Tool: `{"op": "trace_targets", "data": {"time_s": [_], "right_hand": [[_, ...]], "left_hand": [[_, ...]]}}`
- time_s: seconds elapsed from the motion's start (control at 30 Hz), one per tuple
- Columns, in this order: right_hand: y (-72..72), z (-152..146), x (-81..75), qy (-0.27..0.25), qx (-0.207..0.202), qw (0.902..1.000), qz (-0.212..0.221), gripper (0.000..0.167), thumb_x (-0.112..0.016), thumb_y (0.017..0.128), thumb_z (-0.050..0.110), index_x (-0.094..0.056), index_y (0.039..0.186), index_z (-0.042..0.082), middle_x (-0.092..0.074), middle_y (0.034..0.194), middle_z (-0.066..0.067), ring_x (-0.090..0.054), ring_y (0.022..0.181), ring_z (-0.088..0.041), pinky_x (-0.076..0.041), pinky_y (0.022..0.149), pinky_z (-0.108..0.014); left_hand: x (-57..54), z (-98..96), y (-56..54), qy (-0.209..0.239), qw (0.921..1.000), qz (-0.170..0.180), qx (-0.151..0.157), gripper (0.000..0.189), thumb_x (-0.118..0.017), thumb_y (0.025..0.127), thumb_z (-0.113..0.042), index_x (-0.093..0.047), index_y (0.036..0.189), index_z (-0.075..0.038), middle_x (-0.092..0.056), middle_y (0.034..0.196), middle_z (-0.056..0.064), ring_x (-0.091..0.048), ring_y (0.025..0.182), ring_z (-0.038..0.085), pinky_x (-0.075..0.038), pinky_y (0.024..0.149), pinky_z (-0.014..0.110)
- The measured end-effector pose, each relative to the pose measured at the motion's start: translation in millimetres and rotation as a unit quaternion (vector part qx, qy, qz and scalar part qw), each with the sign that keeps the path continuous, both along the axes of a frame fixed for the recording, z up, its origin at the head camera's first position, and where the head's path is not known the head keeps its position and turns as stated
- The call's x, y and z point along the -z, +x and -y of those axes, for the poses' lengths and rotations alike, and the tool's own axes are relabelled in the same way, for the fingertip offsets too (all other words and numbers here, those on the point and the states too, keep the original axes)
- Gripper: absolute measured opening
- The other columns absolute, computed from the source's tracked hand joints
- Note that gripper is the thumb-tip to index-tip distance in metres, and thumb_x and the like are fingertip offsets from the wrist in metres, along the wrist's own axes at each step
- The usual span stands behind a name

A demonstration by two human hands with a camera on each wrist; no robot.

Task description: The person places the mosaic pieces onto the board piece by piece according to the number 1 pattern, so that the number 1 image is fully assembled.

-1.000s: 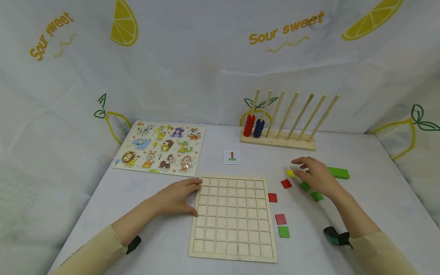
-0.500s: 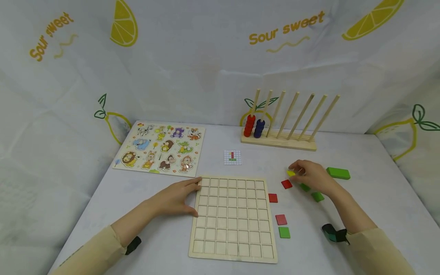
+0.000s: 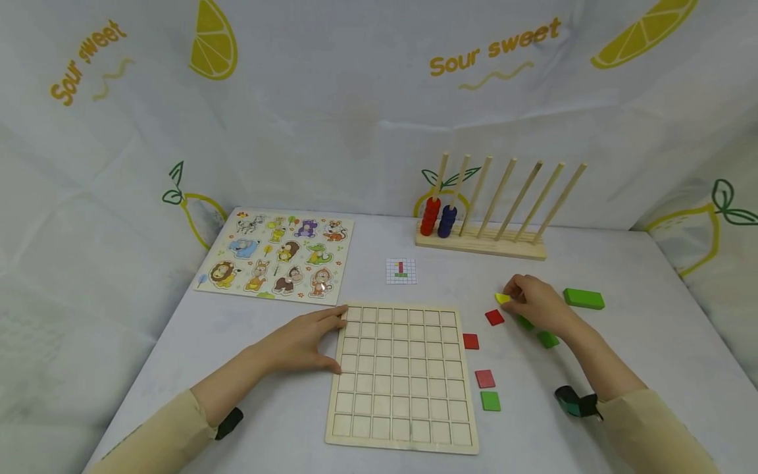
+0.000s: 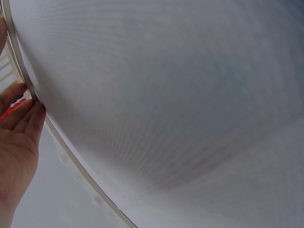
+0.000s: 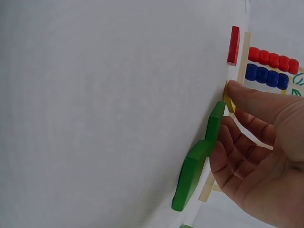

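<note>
At the right, my right hand (image 3: pixel 537 303) pinches a small yellow tile (image 3: pixel 502 298) between thumb and fingers, low at the table. The right wrist view shows the yellow tile (image 5: pixel 229 97) under the thumb tip, partly hidden. Two green tiles (image 5: pixel 190 173) lie beside that hand, one close to its curled fingers. My left hand (image 3: pixel 302 342) rests with spread, relaxed fingers against the left edge of a pale wooden grid board (image 3: pixel 401 447). In the left wrist view, the fingertips of the left hand (image 4: pixel 19 147) touch the board's rim.
Beside the board lie red tiles (image 3: pixel 471 342) and a green tile (image 3: pixel 490 401). A green block (image 3: pixel 583 299) is at the far right. Behind stand a grid pattern card (image 3: pixel 408 279), a peg rack (image 3: pixel 480 247) with red and blue beads, and an animal puzzle (image 3: pixel 272 253).
My right hand has come down to the yellow tile, and its thumb and fingers have closed on it. The left hand has stayed at the board's edge.
</note>
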State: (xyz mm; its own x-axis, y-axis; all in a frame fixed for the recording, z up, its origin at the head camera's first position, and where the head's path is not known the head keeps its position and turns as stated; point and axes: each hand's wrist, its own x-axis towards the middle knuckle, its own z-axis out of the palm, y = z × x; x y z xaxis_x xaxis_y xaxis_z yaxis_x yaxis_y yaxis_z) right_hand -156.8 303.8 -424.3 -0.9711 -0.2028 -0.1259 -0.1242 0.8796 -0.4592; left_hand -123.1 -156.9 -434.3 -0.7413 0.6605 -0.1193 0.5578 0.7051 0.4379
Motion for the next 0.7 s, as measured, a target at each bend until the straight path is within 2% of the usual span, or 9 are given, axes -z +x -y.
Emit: {"op": "trace_targets", "data": {"time_s": [0.37, 0.53, 0.7], "right_hand": [[-0.5, 2.4, -1.4, 0.004, 0.004, 1.0000, 0.007, 0.021, -0.073, 0.086, 0.011, -0.059, 0.100, 0.002, -0.065, 0.090, -0.012, -0.056, 0.080, -0.021, -0.051, 0.067, -0.028], [-0.1, 3.8, -1.7, 0.004, 0.000, 1.0000, 0.002, 0.019, -0.073, 0.086, 0.008, -0.058, 0.096, 0.004, -0.061, 0.082, -0.007, -0.052, 0.076, -0.019, -0.045, 0.064, -0.024], [0.0, 6.6, -3.9, 0.007, -0.001, 1.0000, -0.007, 0.017, -0.072, 0.087, 0.008, -0.058, 0.096, 0.006, -0.059, 0.081, -0.006, -0.052, 0.077, -0.019, -0.044, 0.064, -0.023]], "left_hand": [[0.2, 0.6, -0.3, -0.005, 0.9999, -0.011, 0.007, 0.080, -0.081, 0.073, -0.053, -0.056, 0.137, -0.011, -0.036, 0.161, 0.007, -0.045, 0.144, 0.028, -0.042, 0.116, 0.042], [2.7, 2.2, 0.4, -0.031, 0.9984, -0.031, 0.035, 0.078, -0.074, 0.081, -0.055, -0.050, 0.141, -0.010, -0.031, 0.163, 0.009, -0.039, 0.148, 0.029, -0.040, 0.117, 0.042], [3.2, 2.6, 1.8, -0.048, 0.9960, -0.047, 0.058, 0.075, -0.066, 0.088, -0.056, -0.046, 0.141, -0.008, -0.028, 0.164, 0.011, -0.035, 0.150, 0.029, -0.039, 0.118, 0.042]]}}
